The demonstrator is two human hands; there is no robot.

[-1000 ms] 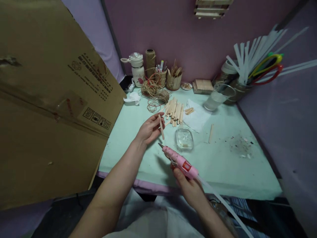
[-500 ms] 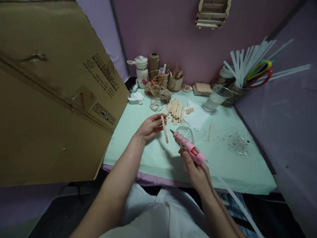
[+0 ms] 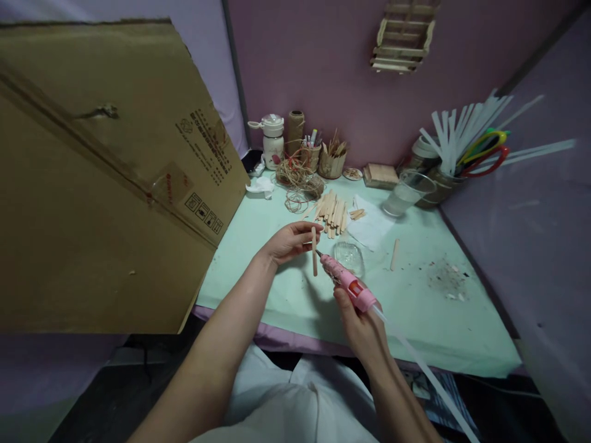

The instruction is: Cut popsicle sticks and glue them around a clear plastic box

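Note:
Between the fingers of my left hand [image 3: 290, 242] is a wooden craft stick [image 3: 314, 258], held nearly upright above the table. My right hand [image 3: 362, 326] is wrapped round a pink hot glue gun [image 3: 347, 282]. The gun's dark nozzle points up and left, at or very close to the stick; whether they touch I cannot tell. A long white glue stick [image 3: 415, 354] trails from the back of the gun. Beyond my left hand lies a pile of craft sticks [image 3: 333, 212]. Behind the gun's tip sits a small clear glass dish [image 3: 348, 257].
A large cardboard box [image 3: 115, 184] stands along the left side. Twine [image 3: 300, 178], a bottle [image 3: 273, 144] and a stick holder [image 3: 332, 163] line the back. At right are a clear cup [image 3: 406, 195], glue sticks [image 3: 455, 135], scissors [image 3: 489, 154] and a single craft stick [image 3: 394, 255].
The glue gun's nozzle has come closer to the craft stick in my left hand. That stick has turned more upright. The whole view has shifted slightly.

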